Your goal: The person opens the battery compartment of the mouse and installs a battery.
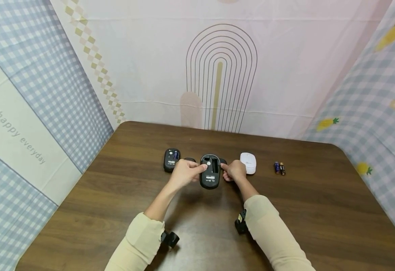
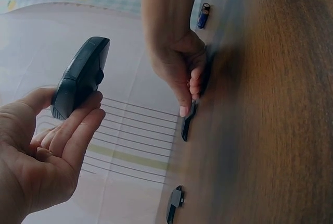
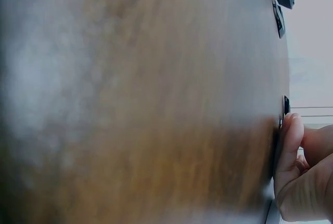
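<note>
My left hand (image 1: 185, 175) holds a black computer mouse (image 1: 210, 177) up above the table, thumb on its underside and fingers beneath. The underside faces up, and its long battery slot is bare. In the left wrist view this mouse (image 2: 78, 81) appears side-on, clear of the tabletop. To its right, my right hand (image 1: 235, 170) is low at the table, fingers curled, pinching a thin black battery cover (image 2: 189, 122). Much of that cover is hidden by the hand. A white mouse (image 1: 248, 162) sits just beyond the right hand.
At the left, a second black mouse (image 1: 171, 160) lies underside up with a blue battery in its slot. Another thin black cover (image 2: 176, 203) lies between it and the held mouse. Two batteries (image 1: 279, 168) lie side by side at the right. Patterned cloth (image 1: 143, 67) surrounds the table.
</note>
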The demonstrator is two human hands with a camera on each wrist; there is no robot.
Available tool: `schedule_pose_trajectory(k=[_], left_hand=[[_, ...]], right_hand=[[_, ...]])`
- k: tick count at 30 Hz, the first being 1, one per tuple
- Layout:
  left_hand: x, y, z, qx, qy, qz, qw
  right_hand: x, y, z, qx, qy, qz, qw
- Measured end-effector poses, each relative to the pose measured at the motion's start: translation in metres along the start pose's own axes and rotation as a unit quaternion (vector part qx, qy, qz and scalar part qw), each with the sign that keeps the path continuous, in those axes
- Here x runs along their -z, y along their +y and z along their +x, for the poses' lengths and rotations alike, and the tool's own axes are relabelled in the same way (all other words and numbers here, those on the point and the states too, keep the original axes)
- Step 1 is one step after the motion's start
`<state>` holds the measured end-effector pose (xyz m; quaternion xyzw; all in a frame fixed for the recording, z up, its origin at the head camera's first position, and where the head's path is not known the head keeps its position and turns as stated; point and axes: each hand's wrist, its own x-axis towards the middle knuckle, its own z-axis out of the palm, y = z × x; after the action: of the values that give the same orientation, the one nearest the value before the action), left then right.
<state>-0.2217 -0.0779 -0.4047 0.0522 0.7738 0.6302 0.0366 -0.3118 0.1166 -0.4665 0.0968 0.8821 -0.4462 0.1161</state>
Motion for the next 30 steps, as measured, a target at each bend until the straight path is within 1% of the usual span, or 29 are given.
schedule_pose_trajectory(k=[5, 6, 8, 11, 13, 16, 20, 23, 25, 27, 30], left_hand=[[-0.001, -0.001, 0.0, 0.001, 0.001, 0.004, 1.0], [-0.002, -0.001, 0.0, 0.001, 0.002, 0.005, 1.0], [-0.002, -0.002, -0.001, 0.001, 0.003, 0.01, 0.9999], [-0.004, -0.001, -0.001, -0.001, 0.004, 0.014, 0.9999], [-0.004, -0.001, -0.002, -0.002, 0.007, 0.014, 0.9999], [-0.005, 0.0, -0.002, -0.003, 0.009, 0.017, 0.9998], [-0.006, 0.0, -0.002, 0.002, 0.006, 0.023, 0.9997], [-0.006, 0.002, -0.001, 0.003, 0.0, 0.019, 0.9998], [-0.007, 0.002, -0.001, -0.002, -0.003, 0.018, 0.9998], [-0.007, 0.003, -0.001, 0.0, -0.005, 0.015, 0.9999], [-0.007, 0.003, -0.001, 0.001, -0.007, 0.013, 0.9999]], right_hand=[[-0.001, 0.002, -0.007, 0.009, -0.012, 0.016, 0.9998], [-0.001, 0.002, -0.01, 0.016, -0.014, 0.007, 0.9998], [0.001, 0.001, -0.017, 0.025, -0.028, 0.011, 0.9992], [0.009, -0.001, -0.032, 0.042, -0.046, 0.029, 0.9976], [0.018, -0.003, -0.041, 0.05, -0.056, 0.051, 0.9959], [0.039, -0.006, -0.048, 0.063, -0.045, 0.061, 0.9951], [0.075, -0.004, -0.047, 0.074, -0.016, 0.043, 0.9962], [0.104, 0.003, -0.042, 0.078, 0.02, -0.02, 0.9965], [0.122, 0.008, -0.039, 0.067, 0.049, -0.071, 0.994], [0.137, 0.012, -0.035, 0.042, 0.077, -0.131, 0.9875], [0.153, 0.018, -0.031, -0.004, 0.105, -0.198, 0.9746]])
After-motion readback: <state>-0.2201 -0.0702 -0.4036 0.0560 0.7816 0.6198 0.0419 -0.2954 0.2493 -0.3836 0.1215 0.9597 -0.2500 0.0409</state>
